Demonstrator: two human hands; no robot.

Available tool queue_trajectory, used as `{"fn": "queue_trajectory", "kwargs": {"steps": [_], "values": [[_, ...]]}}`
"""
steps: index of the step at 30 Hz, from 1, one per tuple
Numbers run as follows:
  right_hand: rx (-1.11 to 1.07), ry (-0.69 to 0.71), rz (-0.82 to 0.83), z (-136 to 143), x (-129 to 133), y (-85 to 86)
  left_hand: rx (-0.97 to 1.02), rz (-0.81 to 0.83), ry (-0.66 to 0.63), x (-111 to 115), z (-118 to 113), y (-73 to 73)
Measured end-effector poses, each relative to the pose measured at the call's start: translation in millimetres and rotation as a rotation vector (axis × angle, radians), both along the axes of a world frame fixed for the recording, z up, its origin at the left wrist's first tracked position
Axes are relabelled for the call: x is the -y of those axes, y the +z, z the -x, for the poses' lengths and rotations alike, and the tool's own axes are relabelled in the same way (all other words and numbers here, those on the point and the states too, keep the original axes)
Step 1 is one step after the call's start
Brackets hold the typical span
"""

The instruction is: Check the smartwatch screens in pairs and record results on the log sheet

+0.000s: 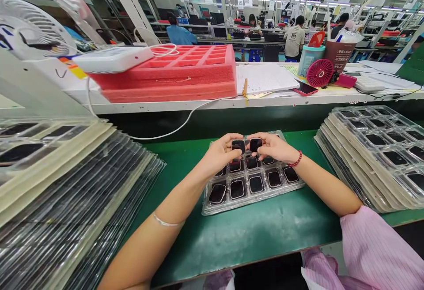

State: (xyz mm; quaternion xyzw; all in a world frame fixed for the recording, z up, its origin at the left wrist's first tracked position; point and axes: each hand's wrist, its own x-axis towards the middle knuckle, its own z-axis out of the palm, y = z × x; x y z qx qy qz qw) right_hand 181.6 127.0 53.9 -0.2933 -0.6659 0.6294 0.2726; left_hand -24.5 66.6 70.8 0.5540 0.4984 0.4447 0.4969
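My left hand (220, 155) pinches a black smartwatch screen (238, 145) with a light rim between thumb and fingers. Close beside it, my right hand (276, 148) grips a second dark watch screen (255, 144) the same way. Both pieces are held side by side above a clear plastic tray (212, 209) on the green bench mat. Rows of pockets in the tray hold more watch screens, among them one in the front row (256, 184). The screen in the front left pocket (217, 193) lies askew. My hands and forearms cover part of the tray's back rows.
Tall stacks of trays stand at the left (82, 193) and right (357, 166). On the shelf behind are red foam trays (168, 88), papers (265, 78), a phone (304, 88), a small pink fan (320, 73) and cups. A white cable (185, 122) hangs down to the mat.
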Motion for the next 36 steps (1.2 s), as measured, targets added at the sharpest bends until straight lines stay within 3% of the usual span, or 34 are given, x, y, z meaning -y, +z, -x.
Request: {"fn": "queue_trajectory", "kwargs": {"steps": [3,8,12,16,18,20,24,27,29,34,36], "values": [[0.094,-0.024,-0.037,-5,-18,-4.6,-0.103,-0.017,0.033,-14,4,-6.3],[0.544,-0.35,-0.505,-4,-54,-16.7,-0.472,-0.148,0.108,-66,-4,-29.1],[0.707,-0.384,-0.665,2,-63,-26.8,-0.675,-0.206,0.105,-89,-26,-44.2],[0.865,-0.36,-0.751,-11,-64,-24.1,-0.823,-0.273,0.095,-74,-14,-36.6],[0.929,-0.347,-0.754,-26,-68,-18.7,-0.899,-0.302,0.048,-55,11,-28.8],[0.979,-0.323,-0.736,-42,-73,-14.1,-1.136,-0.348,-0.056,-34,40,-24.3],[0.95,-0.216,-0.697,-56,-76,-9.8,-1.317,-0.255,-0.098,6,79,-31.3],[0.854,-0.178,-0.7,-45,-65,-6.1,-1.2,-0.274,-0.024,23,76,-37.5],[0.74,-0.148,-0.634,-31,-49,-2.6,-1.001,-0.265,0.021,26,62,-34.7],[0.171,0.06,-0.036,-1,-11,4.6,-0.264,-0.005,0.029,16,17,-10.2],[0.032,0.097,0.098,0,-4,6.9,-0.031,0.081,0.008,9,6,0.1]]}}
